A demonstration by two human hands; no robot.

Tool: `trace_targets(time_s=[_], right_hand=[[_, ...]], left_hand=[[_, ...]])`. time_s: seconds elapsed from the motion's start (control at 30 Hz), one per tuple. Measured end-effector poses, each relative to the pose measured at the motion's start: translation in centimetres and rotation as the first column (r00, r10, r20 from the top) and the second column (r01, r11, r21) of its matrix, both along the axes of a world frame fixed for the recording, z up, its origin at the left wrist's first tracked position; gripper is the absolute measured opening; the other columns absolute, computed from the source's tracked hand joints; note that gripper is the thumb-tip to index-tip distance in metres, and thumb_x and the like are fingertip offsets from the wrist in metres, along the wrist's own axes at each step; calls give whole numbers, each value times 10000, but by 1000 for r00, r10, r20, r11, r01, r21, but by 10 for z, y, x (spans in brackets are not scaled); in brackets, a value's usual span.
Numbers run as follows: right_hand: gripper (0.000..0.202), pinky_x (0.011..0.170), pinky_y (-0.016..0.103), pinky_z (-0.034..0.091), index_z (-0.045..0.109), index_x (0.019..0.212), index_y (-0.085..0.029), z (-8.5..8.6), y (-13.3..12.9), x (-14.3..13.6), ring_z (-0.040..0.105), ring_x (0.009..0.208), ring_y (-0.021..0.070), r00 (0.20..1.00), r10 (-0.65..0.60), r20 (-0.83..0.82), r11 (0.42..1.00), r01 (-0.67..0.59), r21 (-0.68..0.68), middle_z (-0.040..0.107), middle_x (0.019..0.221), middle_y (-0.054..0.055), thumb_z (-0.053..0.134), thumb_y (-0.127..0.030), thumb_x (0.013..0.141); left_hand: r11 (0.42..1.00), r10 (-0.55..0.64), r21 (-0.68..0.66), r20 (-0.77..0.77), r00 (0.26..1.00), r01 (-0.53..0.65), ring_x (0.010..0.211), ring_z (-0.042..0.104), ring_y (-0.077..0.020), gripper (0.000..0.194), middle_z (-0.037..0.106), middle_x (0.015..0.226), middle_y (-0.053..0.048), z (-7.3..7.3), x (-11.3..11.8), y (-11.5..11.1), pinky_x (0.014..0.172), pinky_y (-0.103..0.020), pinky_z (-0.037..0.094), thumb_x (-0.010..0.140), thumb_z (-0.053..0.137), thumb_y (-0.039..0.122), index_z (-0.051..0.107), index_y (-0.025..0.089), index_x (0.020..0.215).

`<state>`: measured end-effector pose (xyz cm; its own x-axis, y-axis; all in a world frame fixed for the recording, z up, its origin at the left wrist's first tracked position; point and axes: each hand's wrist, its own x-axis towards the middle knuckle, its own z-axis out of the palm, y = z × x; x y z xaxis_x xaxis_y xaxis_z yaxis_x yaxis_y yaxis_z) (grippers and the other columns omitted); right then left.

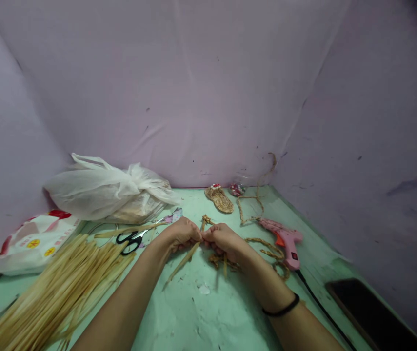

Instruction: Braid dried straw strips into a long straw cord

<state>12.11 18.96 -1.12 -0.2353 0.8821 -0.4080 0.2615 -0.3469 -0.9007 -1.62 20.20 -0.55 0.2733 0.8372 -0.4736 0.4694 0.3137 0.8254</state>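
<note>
At the far left, a white plastic bag with red and yellow printing (34, 241) is lying on the pale green tabletop (201, 317). A long bundle of flat, straw-coloured plant strips (58, 287) is spreading in front of it, running down to the near edge of the view. Behind them, a knotted, translucent white plastic bag (109, 190) is leaning close to the pale purple wall. A pair of black-handled scissors (133, 240) is resting between the strips and the person's arms.

In the middle, the left hand (185, 234) is closing its fingers on a straw-coloured strip, whose loose tail (181, 265) is slanting down toward the person. The right hand (224, 240) is pinching at the same spot, its fingertips meeting the left hand's. Knotted tan braided cord (207, 220) is showing just beyond the hands, and more is lying beneath the right one.

Farther back, a small woven straw sandal shape with red and white beads (220, 199) is sitting near the wall, and a clear bag of red and white beads (236, 189) is standing beside it. To the right, a pink glue gun with an orange trigger (285, 239) is lying by loops of the cord, its black cable (318, 295) trailing toward a dark, flat rectangular device (371, 312).
</note>
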Motion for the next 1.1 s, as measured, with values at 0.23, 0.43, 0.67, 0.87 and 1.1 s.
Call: trace_targets(time_s=[0.23, 0.43, 0.67, 0.87, 1.1], right_hand=[[99, 320, 195, 111, 523, 513, -118, -10, 1, 1, 201, 291, 21, 1000, -20, -23, 1000, 20, -1, 405, 364, -55, 507, -150, 605], [113, 312, 190, 96, 542, 543, -113, -11, 1, 0, 179, 284, 15, 1000, -8, -14, 999, 7, -35, 446, 404, -38, 518, -184, 628], [110, 304, 178, 115, 519, 509, -120, -12, 2, 0, 190, 285, 17, 998, -35, -54, 999, 34, -27, 384, 355, -56, 537, -168, 607], [103, 301, 169, 114, 520, 519, -117, -14, 4, 1, 180, 288, 9, 997, -30, -67, 999, 27, -45, 392, 364, -56, 544, -173, 601], [121, 301, 171, 106, 511, 500, -120, -13, 4, 2, 181, 287, 10, 996, -18, -86, 998, 14, -55, 389, 351, -55, 550, -179, 598]], left_hand=[[987, -94, 93, -318, 943, 130, 321, 323, -63, 118, 446, 380, 24, 31, -15, -6, 354, -197, 248, 551, 536, 235, 561, 124, 518], [910, 222, 409, -620, 752, 69, 434, 423, -90, 175, 507, 449, 2, 97, -80, -27, 430, -193, 274, 582, 544, 295, 577, 143, 502], [963, 254, 259, -787, 562, -73, 439, 439, -104, 25, 478, 398, 16, 95, -119, -51, 454, -194, 283, 471, 548, 171, 567, 167, 488], [995, 102, 93, -924, 369, -40, 624, 561, -202, 131, 623, 616, -60, 55, -130, -37, 540, -254, 382, 428, 591, 245, 586, 190, 547], [988, 144, 151, -861, 487, -24, 571, 536, -170, 49, 576, 513, -35, 42, -141, -34, 510, -219, 350, 453, 573, 215, 562, 178, 484]])
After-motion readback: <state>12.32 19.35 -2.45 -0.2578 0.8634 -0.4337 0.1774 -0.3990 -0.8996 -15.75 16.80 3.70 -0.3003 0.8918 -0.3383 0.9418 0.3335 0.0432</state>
